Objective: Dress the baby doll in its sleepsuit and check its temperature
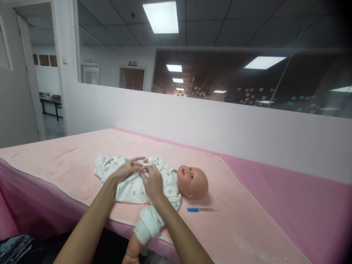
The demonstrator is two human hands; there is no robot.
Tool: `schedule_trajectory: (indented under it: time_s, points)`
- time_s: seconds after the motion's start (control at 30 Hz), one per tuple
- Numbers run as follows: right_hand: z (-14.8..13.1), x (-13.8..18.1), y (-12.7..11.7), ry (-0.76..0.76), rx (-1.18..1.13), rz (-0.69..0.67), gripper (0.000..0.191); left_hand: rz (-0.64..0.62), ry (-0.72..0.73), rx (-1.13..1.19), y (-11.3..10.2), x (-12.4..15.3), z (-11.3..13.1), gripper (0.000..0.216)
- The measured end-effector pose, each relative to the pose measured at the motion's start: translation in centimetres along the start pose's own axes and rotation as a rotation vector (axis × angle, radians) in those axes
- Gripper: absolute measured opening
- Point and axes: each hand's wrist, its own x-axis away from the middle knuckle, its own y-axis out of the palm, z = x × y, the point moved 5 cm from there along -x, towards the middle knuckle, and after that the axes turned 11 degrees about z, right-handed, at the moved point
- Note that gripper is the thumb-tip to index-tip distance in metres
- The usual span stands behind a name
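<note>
A bald baby doll (195, 183) lies on its back, its head to the right. It wears a white baby romper (132, 190) with small printed figures. My left hand (128, 170) rests over the romper's front, with some fingers stretched out and the thumb side pinching at the cloth. Against it, my right hand (153, 180) has its fingers bent and its fingertips on the same spot of the romper. Exactly what lies between the fingertips is too small to make out. The doll's near arm (134, 246), its sleeve bunched up, hangs over the table's front edge.
A blue-capped pen (202, 210) lies beside the doll's head. A pale pink blanket (247, 227) covers the table over a darker pink cloth (275, 179). Behind stands a white half wall (192, 121) with a window above. At left is an open doorway (48, 84).
</note>
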Motion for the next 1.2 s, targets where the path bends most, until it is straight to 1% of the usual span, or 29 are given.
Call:
schedule_trajectory:
  time_s: [0.13,0.3,0.43,0.53,0.6,0.7,0.77,0.8,0.83,0.9,0.93,0.97,1.0,1.07,1.1,1.13,1.2]
  points:
    - [-0.1,-0.1,0.1,0.024,0.065,-0.029,0.010,-0.011,0.005,-0.001,0.0,-0.1,-0.1,0.069]
    - [-0.1,-0.1,0.4,0.014,0.141,-0.054,0.009,-0.030,0.007,-0.013,0.0,0.0,-0.1,0.067]
    - [-0.3,-0.2,0.4,-0.077,0.192,-0.071,0.010,-0.060,0.017,-0.014,0.4,0.2,0.1,0.065]
    - [-1.1,0.1,-0.7,-0.182,0.215,-0.086,0.011,-0.104,0.008,-0.073,0.8,0.4,0.0,0.063]
    - [-1.7,0.8,-2.6,-0.249,0.217,-0.062,0.015,-0.113,-0.007,-0.179,0.9,0.3,-0.2,0.058]
    - [-1.6,2.5,-7.4,-0.306,0.188,0.051,0.018,-0.106,-0.007,-0.398,1.2,-0.3,-0.2,0.051]
    - [0.0,4.0,-11.6,-0.269,0.157,0.184,0.015,-0.136,-0.001,-0.568,1.6,-1.0,0.2,0.046]
    - [1.4,4.7,-13.6,-0.238,0.161,0.218,0.015,-0.159,-0.007,-0.662,2.0,-1.4,0.4,0.044]
    - [3.1,5.4,-15.4,-0.182,0.187,0.224,0.016,-0.181,-0.014,-0.761,2.4,-2.0,0.8,0.042]
    - [7.0,6.7,-18.3,-0.031,0.301,0.171,0.019,-0.206,0.006,-0.933,3.7,-3.2,1.6,0.038]
    - [9.0,7.3,-19.3,0.062,0.361,0.098,0.021,-0.218,0.043,-0.980,4.6,-3.7,2.1,0.037]
    - [10.7,7.8,-19.9,0.137,0.397,0.003,0.022,-0.239,0.095,-0.983,5.7,-4.2,2.4,0.037]
    - [11.9,8.3,-20.4,0.183,0.412,-0.081,0.025,-0.276,0.149,-0.948,7.0,-4.5,2.5,0.038]
    - [13.3,9.0,-20.6,0.232,0.418,-0.230,0.029,-0.394,0.215,-0.834,9.5,-4.6,2.0,0.038]
    - [13.5,9.3,-20.6,0.240,0.416,-0.275,0.030,-0.455,0.223,-0.791,10.5,-4.5,1.4,0.037]
    - [13.4,9.4,-20.6,0.247,0.417,-0.304,0.030,-0.499,0.214,-0.769,11.2,-4.3,0.8,0.035]
    - [13.0,9.5,-20.6,0.265,0.422,-0.319,0.029,-0.527,0.186,-0.738,11.6,-4.0,-0.5,0.035]
